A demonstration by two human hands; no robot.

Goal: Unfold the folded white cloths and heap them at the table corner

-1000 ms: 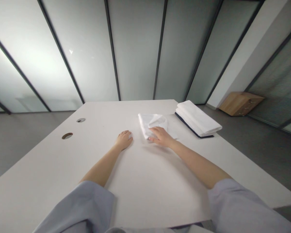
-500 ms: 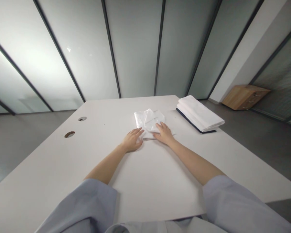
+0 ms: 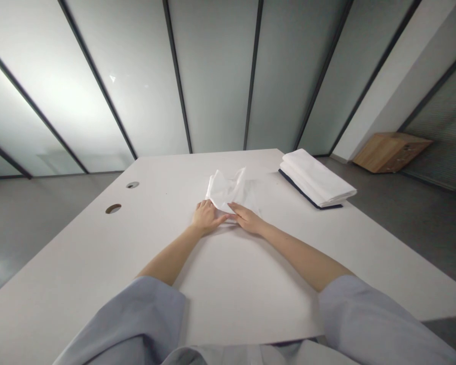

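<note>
A thin, translucent white plastic bag lies crumpled on the table, its upper layer standing up in folds. At its near left corner my left hand rests palm down, with the thumb stretched to the right, apart from the fingers. My right hand is on the bag's near edge, fingers pressed together on the film and pointing left. The tips of both hands nearly meet there. Part of the bag's near edge is hidden under the fingers.
To the right, a folded stack of white cloth or sheets lies on a dark flat piece. Two round holes sit in the white table at left. Beyond are frosted glass panels and a wooden cabinet.
My right hand has moved left and closed on the bag's near edge. The bag's upper film has lifted and bunched leftward. My left hand has stayed near its corner, thumb reaching further right.
</note>
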